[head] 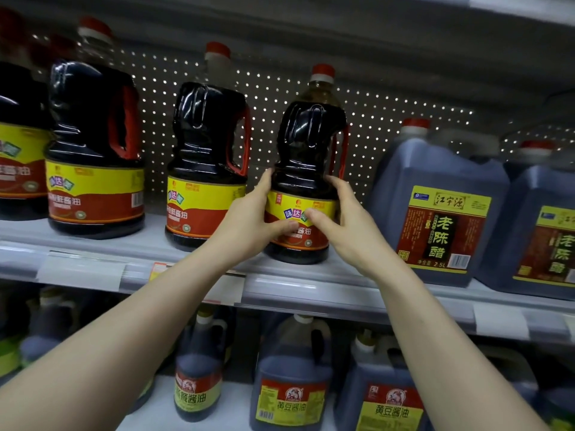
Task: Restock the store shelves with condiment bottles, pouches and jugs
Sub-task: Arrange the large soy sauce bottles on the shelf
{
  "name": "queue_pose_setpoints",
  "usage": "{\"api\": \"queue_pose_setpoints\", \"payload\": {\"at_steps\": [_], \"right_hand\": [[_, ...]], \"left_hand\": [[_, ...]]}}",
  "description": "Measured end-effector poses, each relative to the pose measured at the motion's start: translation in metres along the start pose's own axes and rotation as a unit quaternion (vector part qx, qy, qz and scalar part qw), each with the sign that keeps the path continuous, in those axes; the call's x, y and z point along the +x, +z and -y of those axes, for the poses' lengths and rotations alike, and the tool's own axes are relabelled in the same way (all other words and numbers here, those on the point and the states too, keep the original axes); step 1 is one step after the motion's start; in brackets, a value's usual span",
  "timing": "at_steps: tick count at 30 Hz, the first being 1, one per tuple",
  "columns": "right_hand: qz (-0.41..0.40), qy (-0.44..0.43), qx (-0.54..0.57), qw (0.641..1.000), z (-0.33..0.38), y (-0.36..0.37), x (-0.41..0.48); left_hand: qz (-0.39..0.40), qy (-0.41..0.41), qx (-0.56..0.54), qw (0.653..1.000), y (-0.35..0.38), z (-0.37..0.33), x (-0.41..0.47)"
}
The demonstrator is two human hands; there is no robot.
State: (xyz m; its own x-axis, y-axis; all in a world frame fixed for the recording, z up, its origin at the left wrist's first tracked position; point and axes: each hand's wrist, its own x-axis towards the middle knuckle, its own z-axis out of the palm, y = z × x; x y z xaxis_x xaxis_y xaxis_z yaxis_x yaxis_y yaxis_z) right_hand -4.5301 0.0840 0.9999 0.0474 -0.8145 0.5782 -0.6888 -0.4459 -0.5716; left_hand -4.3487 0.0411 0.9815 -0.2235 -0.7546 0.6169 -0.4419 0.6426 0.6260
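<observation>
1. Nearest, the left hand (252, 219) and right hand (342, 222) clasp the soy sauce jug (306, 157), fingers curled round its sides, thumbs on the label.
2. It stands on the grey shelf (311, 287), between matching jugs (205, 163) and vinegar jugs (441, 213), pegboard (389, 113) behind.

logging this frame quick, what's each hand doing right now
Left hand: holding the soy sauce jug by its left side.
Right hand: holding the same jug by its right side.
</observation>
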Motion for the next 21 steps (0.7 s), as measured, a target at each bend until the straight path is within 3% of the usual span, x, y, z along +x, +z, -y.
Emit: {"api": "queue_pose_setpoints", "payload": {"at_steps": [21], "right_hand": [[-0.006, 0.071, -0.018, 0.997, 0.017, 0.003, -0.005]], "left_hand": [[-0.017, -0.036, 0.018, 0.999, 0.005, -0.011, -0.003]]}}
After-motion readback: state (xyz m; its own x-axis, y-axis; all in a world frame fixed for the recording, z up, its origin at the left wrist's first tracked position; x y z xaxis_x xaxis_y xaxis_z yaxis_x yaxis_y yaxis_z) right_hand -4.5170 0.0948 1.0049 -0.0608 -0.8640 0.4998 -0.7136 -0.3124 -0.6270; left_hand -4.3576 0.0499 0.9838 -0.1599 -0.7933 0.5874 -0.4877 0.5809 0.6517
